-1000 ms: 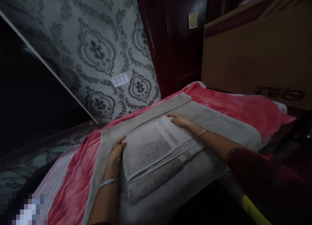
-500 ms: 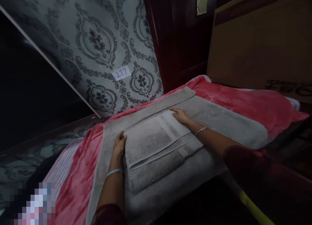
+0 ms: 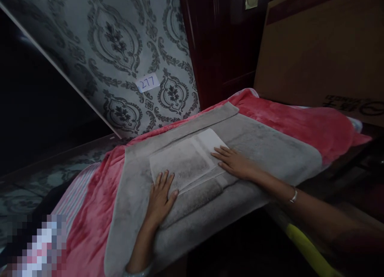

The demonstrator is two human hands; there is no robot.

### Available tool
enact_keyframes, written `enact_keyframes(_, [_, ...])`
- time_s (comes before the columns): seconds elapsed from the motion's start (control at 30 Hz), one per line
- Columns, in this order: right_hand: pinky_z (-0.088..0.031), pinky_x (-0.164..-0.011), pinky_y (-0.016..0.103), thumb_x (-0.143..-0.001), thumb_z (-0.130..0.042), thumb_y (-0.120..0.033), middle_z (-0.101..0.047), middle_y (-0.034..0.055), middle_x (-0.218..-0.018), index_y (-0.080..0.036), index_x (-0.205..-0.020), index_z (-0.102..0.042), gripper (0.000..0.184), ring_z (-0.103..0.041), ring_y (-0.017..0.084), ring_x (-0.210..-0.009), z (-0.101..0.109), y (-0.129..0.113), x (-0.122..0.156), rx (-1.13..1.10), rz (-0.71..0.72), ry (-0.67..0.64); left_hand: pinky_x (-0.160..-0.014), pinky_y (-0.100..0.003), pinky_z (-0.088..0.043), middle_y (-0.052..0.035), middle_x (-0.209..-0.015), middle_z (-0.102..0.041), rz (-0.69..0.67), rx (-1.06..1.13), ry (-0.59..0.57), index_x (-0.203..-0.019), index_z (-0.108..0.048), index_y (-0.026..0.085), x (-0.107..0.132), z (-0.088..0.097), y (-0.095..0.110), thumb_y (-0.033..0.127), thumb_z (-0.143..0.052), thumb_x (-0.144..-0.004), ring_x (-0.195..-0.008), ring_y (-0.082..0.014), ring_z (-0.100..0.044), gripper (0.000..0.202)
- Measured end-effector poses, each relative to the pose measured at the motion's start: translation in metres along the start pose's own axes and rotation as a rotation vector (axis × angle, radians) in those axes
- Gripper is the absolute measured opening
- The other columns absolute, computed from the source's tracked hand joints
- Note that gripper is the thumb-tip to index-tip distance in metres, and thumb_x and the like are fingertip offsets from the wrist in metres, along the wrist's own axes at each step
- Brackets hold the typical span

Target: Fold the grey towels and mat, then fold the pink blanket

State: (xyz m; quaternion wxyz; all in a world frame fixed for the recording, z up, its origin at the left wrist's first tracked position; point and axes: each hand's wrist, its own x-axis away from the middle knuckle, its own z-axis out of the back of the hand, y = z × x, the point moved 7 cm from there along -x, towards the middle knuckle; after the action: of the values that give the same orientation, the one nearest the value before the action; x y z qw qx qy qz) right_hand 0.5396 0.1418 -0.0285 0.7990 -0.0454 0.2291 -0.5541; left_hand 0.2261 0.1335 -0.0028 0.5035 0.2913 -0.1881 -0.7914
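Observation:
A folded grey towel point(image 3: 186, 159) with a paler band near its right end lies on a larger spread grey cloth point(image 3: 264, 145). My left hand point(image 3: 161, 199) rests on the towel's near left corner with its fingers spread. On the near right side of the towel, my right hand point(image 3: 234, 161) lies flat, fingers apart. Below the top fold, a thicker folded layer point(image 3: 198, 199) shows toward me. Neither hand grips anything.
Under the grey cloth is a red plush blanket point(image 3: 285, 115). A large cardboard box point(image 3: 321, 53) stands behind at right. Patterned wallpaper bears a paper label point(image 3: 147, 82) reading 277. Something yellow point(image 3: 309, 249) shows at lower right.
Both hands have left the towel's far left and far right corners and come nearer to me. They now lie flat with spread fingers, and the top fold's near edge sits flatter.

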Motion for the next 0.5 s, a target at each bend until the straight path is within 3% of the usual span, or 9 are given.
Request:
enact_keyframes(0.13, [-0.036,-0.115,0.049,-0.098,-0.041,-0.038,-0.045,0.0106,-0.151,-0.020,-0.142,-0.054,0.050,-0.041,0.028,-0.140,0.006,0.023,0.019,-0.076,-0.082,0.133,-0.121,-0.049,-0.018,-0.0072,-0.152,-0.048,0.041,0.133,0.052,-0.125,-0.069,0.029,0.013,0.008,-0.007,0.041,-0.068,-0.080,-0.148,-0.0304,-0.028,0.046])
enact_keyframes(0.23, [-0.045,-0.106,0.047,-0.095,-0.043,-0.038,-0.060,0.0123,-0.135,-0.018,-0.134,-0.060,0.047,-0.056,0.027,-0.123,0.016,0.041,0.045,-0.153,-0.165,0.318,-0.117,-0.044,-0.030,-0.0102,-0.147,-0.052,0.182,0.184,0.227,-0.120,-0.070,0.024,0.037,0.025,-0.019,0.049,-0.067,-0.077,-0.140,-0.0297,-0.042,0.050])
enact_keyframes(0.33, [-0.050,-0.094,0.044,-0.092,-0.046,-0.037,-0.070,0.0100,-0.108,-0.021,-0.114,-0.069,0.036,-0.063,0.026,-0.103,0.024,0.051,0.071,-0.202,-0.231,0.467,-0.102,-0.047,-0.045,-0.0140,-0.119,-0.067,0.298,0.096,0.405,-0.112,-0.071,0.018,0.069,0.038,-0.026,0.059,-0.062,-0.074,-0.115,-0.0308,-0.060,0.057])
enact_keyframes(0.4, [-0.050,-0.089,0.042,-0.090,-0.048,-0.036,-0.069,0.0092,-0.098,-0.022,-0.101,-0.070,0.029,-0.062,0.025,-0.096,0.027,0.052,0.080,-0.218,-0.262,0.520,-0.093,-0.046,-0.049,-0.0120,-0.099,-0.069,0.294,0.010,0.430,-0.098,-0.072,0.017,0.081,0.039,-0.022,0.064,-0.059,-0.073,-0.099,-0.0299,-0.063,0.054])
enact_keyframes(0.5, [-0.049,-0.087,0.041,-0.086,-0.052,-0.035,-0.068,0.0085,-0.093,-0.022,-0.090,-0.068,0.021,-0.062,0.025,-0.093,0.030,0.053,0.083,-0.258,-0.304,0.556,-0.087,-0.044,-0.050,-0.0093,-0.085,-0.068,0.256,-0.083,0.445,-0.083,-0.071,0.020,0.086,0.038,-0.012,0.070,-0.056,-0.073,-0.088,-0.0282,-0.062,0.053])
